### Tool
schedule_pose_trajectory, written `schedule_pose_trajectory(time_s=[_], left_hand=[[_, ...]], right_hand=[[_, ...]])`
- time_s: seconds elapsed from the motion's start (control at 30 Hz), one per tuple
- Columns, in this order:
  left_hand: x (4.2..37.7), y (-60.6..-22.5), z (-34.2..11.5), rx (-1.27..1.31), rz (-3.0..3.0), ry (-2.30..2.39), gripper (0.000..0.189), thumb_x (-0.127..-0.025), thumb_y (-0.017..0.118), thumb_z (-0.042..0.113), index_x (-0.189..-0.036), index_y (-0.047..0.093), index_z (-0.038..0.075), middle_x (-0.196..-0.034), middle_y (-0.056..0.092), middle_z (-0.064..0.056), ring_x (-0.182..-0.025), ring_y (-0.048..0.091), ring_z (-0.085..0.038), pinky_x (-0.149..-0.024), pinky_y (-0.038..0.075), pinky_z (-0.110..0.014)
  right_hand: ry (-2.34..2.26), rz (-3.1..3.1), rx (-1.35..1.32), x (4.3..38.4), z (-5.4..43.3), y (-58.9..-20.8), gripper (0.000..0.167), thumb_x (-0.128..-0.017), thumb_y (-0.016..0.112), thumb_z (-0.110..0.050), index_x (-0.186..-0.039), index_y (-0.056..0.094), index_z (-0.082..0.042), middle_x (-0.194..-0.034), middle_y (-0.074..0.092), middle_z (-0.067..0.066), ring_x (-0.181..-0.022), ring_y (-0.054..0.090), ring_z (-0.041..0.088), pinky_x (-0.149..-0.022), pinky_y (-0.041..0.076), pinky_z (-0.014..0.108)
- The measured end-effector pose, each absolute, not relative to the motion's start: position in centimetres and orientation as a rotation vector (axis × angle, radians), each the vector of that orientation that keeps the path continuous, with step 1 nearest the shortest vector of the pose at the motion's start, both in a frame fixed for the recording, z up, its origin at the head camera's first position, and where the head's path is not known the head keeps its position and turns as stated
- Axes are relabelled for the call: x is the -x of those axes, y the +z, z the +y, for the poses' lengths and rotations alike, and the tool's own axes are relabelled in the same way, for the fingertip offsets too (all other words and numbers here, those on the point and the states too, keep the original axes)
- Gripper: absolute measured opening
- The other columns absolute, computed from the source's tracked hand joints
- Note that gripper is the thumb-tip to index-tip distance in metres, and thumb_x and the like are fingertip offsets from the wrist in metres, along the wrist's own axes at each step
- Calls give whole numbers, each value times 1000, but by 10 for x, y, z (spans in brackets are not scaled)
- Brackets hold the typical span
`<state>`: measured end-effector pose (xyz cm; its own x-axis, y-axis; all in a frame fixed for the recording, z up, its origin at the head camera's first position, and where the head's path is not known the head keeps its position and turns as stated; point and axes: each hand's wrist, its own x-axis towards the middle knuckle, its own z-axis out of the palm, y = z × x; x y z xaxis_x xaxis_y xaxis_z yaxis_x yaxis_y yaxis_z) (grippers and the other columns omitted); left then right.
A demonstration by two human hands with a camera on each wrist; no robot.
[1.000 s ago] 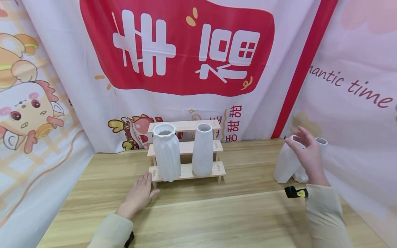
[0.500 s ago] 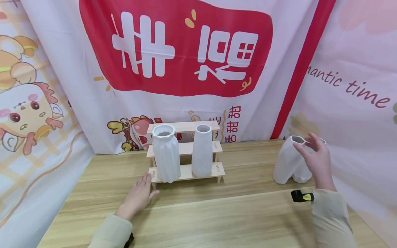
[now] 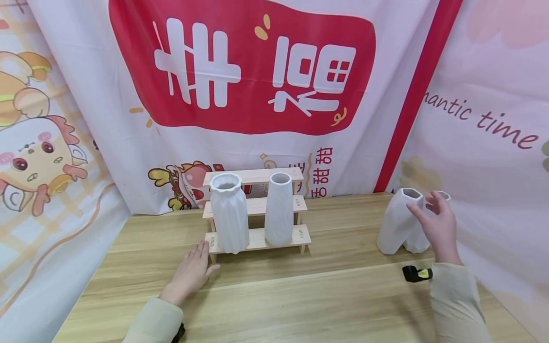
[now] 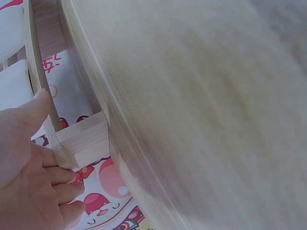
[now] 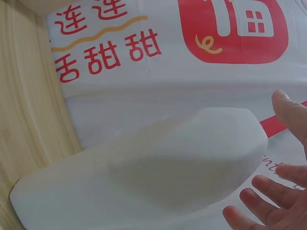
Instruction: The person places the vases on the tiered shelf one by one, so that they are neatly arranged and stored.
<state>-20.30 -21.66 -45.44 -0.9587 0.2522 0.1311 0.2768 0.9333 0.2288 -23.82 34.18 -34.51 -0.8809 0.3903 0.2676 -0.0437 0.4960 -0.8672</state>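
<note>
The left hand lies flat on the wooden table, fingers straight and slightly spread, its fingertips touching the left end of the lowest step of a small three-step wooden rack; the left wrist view shows the thumb against the step's edge and the rack's foot beside the fingers. On that lowest step stand two white vases, both upright: a ribbed one with a wavy rim at the left and a slimmer faceted one just right of it; nothing shows in their open mouths. Well apart, at the far right of the table, two more white vases stand touching each other, an angular one in front and another mostly hidden behind it. The right hand hovers at these, fingers open and apart, gripping nothing; whether they touch the vase cannot be told. A small black and yellow object lies near the right sleeve. Printed cloth banners in red, white and pink, with cartoon figures, hang behind and at both sides.
</note>
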Motion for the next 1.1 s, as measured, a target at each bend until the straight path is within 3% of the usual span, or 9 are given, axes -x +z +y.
schedule_pose_trajectory(time_s=[0.27, 0.73, 0.93, 1.1], left_hand=[[202, -454, -216, 409, -2988, -380, 72, -93, 55, 29, -135, 22, -20, -139, 21, -37, -126, 23, -50, -104, 17, -58], [203, -454, -217, 408, -2997, -372, 73, -93, 54, 31, -135, 22, -19, -139, 21, -37, -126, 23, -50, -104, 18, -58], [204, -455, -218, 407, -3000, -365, 73, -93, 54, 32, -136, 22, -19, -139, 20, -37, -127, 23, -50, -104, 18, -58], [205, -455, -218, 408, -3005, -359, 73, -93, 54, 31, -136, 21, -19, -140, 20, -37, -127, 22, -50, -104, 18, -57]], right_hand=[[1352, -2273, 282, 244, 343, -357, 80, -85, 64, -33, -146, 20, -4, -139, 35, 25, -124, 36, 38, -102, 35, 42], [1394, -2261, 219, 255, 345, -371, 80, -85, 65, -28, -146, 19, -3, -140, 31, 29, -124, 34, 43, -103, 29, 50], [1394, -2305, 216, 257, 347, -373, 80, -86, 64, -33, -146, 20, -4, -141, 29, 29, -124, 32, 45, -100, 29, 56], [1397, -2304, 223, 259, 347, -370, 76, -86, 63, -34, -144, 25, -1, -138, 33, 29, -123, 35, 44, -100, 31, 54]])
